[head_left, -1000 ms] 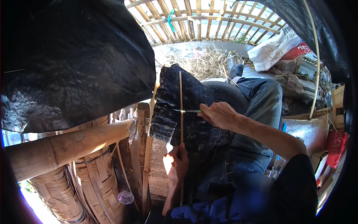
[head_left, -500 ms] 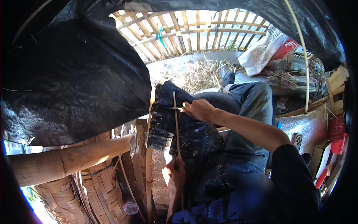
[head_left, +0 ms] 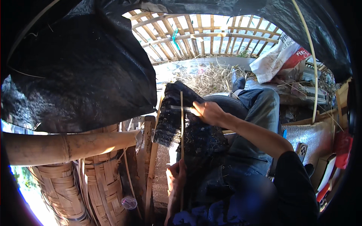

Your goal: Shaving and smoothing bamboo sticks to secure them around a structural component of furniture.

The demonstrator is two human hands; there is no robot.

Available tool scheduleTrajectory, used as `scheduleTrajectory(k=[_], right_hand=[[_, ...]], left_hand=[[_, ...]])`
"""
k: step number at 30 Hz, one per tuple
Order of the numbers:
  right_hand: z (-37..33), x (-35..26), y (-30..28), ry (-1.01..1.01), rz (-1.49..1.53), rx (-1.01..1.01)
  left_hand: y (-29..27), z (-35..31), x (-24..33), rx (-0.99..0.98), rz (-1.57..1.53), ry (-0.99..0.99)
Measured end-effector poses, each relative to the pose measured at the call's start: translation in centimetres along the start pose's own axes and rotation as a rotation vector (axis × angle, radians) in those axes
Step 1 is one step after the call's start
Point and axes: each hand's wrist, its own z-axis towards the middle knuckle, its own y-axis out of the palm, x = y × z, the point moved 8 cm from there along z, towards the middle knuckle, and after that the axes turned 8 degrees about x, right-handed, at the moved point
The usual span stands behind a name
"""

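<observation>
A thin, pale bamboo strip (head_left: 182, 130) runs lengthwise over a dark, stained cloth (head_left: 203, 137) spread across my left thigh. My left hand (head_left: 176, 174) is closed around the strip's lower part, and the strip's tail continues below it toward my lap. In my right hand (head_left: 207, 112) is a knife (head_left: 180, 108), its handle mostly covered by my fingers. The narrow blade points left and lies across the upper part of the strip, over the cloth.
A thick bamboo pole (head_left: 71, 148) and woven bamboo baskets (head_left: 102, 188) stand at the left, under a black plastic sheet (head_left: 83, 75). Dry shavings (head_left: 211, 77) litter the ground ahead, before a bamboo slat fence (head_left: 203, 35). A white and red sack (head_left: 277, 60) lies far right.
The whole view has shifted, with the scene sitting slightly farther right. The knife blade still crosses the strip near its upper end, and both hands keep their holds.
</observation>
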Motion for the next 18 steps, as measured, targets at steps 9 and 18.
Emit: scheduleTrajectory(k=[9, 18], right_hand=[[0.7, 5.5, -4.7, 0.777, 0.860, 0.240], [-0.9, 1.5, -3.8, 0.721, 1.438, 0.269]], left_hand=[[1.5, 1.9, 5.1, -0.112, -0.020, 0.062], [4.6, 3.2, 7.4, -0.321, -0.212, 0.114]])
